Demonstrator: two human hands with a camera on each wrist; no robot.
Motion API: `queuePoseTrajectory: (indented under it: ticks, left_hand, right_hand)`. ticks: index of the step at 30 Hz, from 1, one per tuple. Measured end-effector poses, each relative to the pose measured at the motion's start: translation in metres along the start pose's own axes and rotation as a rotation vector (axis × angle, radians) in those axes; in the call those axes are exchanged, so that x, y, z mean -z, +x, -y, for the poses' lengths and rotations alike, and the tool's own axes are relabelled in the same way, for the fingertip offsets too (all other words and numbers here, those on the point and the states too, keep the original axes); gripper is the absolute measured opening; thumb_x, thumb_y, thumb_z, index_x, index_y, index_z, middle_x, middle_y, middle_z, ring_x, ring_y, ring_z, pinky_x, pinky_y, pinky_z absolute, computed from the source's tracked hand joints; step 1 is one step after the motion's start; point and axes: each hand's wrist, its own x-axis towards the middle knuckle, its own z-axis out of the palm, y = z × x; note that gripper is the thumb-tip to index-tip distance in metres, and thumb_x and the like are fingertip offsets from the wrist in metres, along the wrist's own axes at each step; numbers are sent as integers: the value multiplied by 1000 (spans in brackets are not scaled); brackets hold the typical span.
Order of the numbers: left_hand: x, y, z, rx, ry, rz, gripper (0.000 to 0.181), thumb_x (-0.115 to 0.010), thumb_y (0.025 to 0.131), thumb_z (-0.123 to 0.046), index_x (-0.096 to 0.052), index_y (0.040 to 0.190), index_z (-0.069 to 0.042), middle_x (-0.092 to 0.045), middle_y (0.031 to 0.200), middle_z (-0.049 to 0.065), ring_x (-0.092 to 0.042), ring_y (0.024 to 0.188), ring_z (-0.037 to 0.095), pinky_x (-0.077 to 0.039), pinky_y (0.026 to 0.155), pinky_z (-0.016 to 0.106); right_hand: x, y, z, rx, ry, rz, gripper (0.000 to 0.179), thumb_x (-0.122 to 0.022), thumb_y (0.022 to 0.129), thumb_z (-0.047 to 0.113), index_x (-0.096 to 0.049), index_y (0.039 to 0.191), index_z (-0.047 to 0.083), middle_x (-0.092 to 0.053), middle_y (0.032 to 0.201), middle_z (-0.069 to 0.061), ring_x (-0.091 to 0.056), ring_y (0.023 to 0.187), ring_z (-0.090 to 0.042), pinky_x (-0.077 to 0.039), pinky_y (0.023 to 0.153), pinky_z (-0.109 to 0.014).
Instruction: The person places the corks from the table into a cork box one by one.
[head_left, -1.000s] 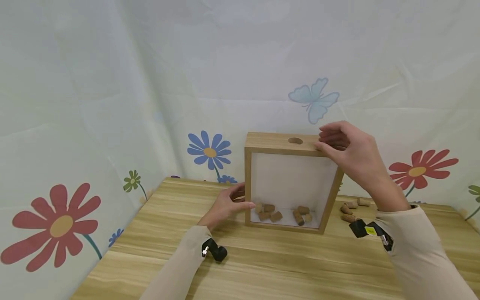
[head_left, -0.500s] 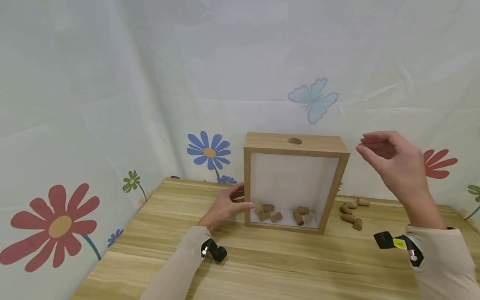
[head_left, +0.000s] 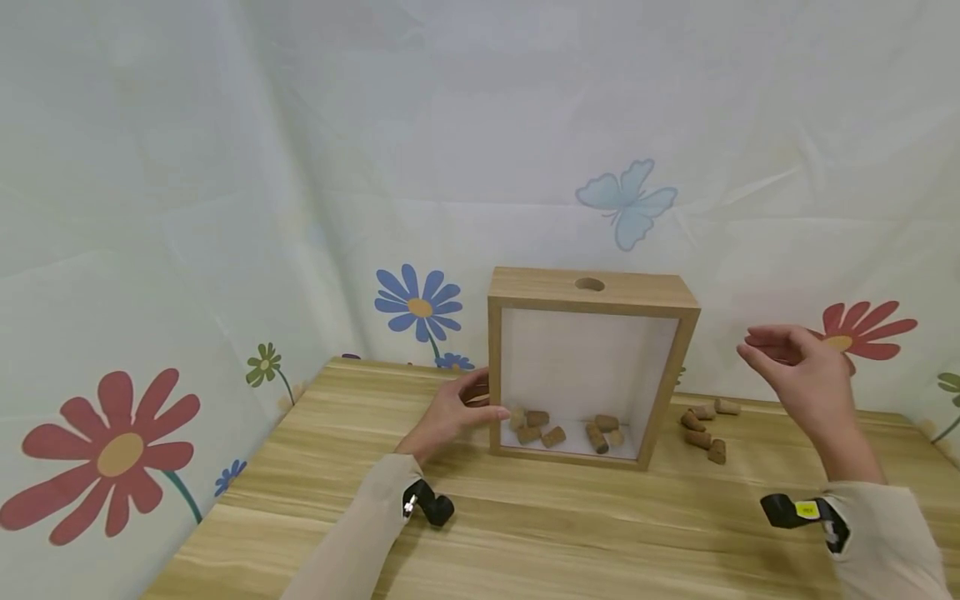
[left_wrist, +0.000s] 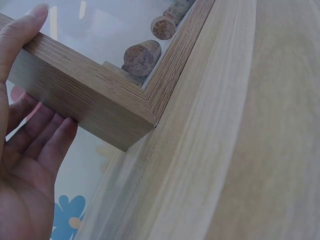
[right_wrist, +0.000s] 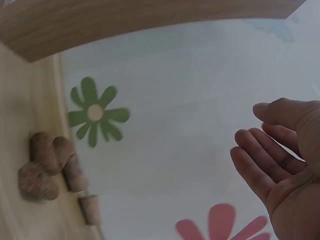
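A wooden shadow box (head_left: 592,292) with a clear front stands upright on the table, a round hole in its top. Several corks (head_left: 553,436) lie in the bottom behind the pane. My left hand (head_left: 453,412) holds the box's left side low down, thumb over the front edge; in the left wrist view the fingers (left_wrist: 60,142) lie along the side wall. To the right of the box, my right hand (head_left: 806,375) hangs in the air with loosely bent fingers and nothing between them. Several loose corks (head_left: 697,439) lie on the table, below and left of that hand.
The wood-grain table (head_left: 525,533) runs back to a pale curtain (head_left: 480,125) printed with flowers and a butterfly. Its back edge lies close behind the box and the loose corks.
My right hand has left the box's top right corner, moving right and then down, and one more loose cork now shows. The left hand and box have stayed in place.
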Motion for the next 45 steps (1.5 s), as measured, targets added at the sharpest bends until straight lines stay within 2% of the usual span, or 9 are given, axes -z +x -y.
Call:
queuePoseTrajectory:
  ticks: [3,7,10,18,22,26,30,37,45]
  left_hand:
    - [-1,-1,-1,6,-16,-2,82,-88,89,-16,-46,158,-1,-59,149,16,-60,134,35,-52,110,39]
    - [-1,-1,-1,3,-18,-2,82,-88,90,-17,-46,158,0,-60,148,17,-60,134,36,-53,109,40]
    - [-1,-1,-1,0,-15,-3,81,-88,90,-17,-46,157,0,-60,147,17,-60,133,36,-53,109,39]
    - [0,-1,-3,5,-18,-2,82,-89,89,-17,-47,157,0,-60,148,16,-60,133,35,-53,109,39]
    - [0,-2,-3,8,-20,6,82,-89,89,-16,-47,157,-1,-59,148,17,-60,134,35,-53,109,39]
    - [0,-1,-3,5,-26,10,81,-89,89,-16,-47,157,-1,-58,149,18,-59,134,36,-53,109,39]
    - [0,-1,-3,2,-33,8,82,-89,89,-17,-48,157,-1,-59,149,17,-60,134,35,-53,109,39]
    - [1,-2,-2,-1,-24,9,82,-89,89,-17,-47,157,-1,-58,149,18,-59,134,36,-53,110,39]
    - [0,-2,-5,8,-18,9,81,-88,90,-15,-47,158,-2,-58,150,18,-59,135,36,-52,110,38]
  right_hand:
    - [-5,-2,-14,-42,-31,26,48,-72,104,32,-65,135,-4,-60,97,29,-52,87,19,-48,67,-4]
    - [-12,-5,-29,-67,-70,44,46,-72,104,29,-64,134,-6,-74,107,-6,-50,82,21,-47,65,-6]
    - [-16,-5,-38,-68,-86,51,45,-71,105,27,-64,132,-8,-71,119,-28,-48,80,22,-46,63,-7]
    - [-21,-8,-65,-128,-114,114,47,-68,107,27,-61,132,-12,-67,124,-34,-51,86,11,-47,63,-8]
    - [-23,-11,-82,-148,-130,125,44,-67,107,23,-61,131,-14,-67,123,-36,-68,94,-19,-47,62,-8]
    - [-25,-14,-94,-170,-143,130,43,-66,108,20,-60,132,-15,-65,124,-37,-65,109,-50,-45,61,-9]
    - [-26,-15,-103,-193,-140,139,44,-65,108,20,-59,133,-16,-64,127,-39,-63,113,-53,-44,61,-9]
    - [-31,-18,-112,-184,-145,180,43,-67,106,18,-61,132,-16,-66,124,-37,-65,107,-40,-43,67,-12]
    - [-32,-20,-117,-170,-132,212,49,-66,107,23,-58,134,-18,-60,130,-42,-59,118,-56,-42,69,-13]
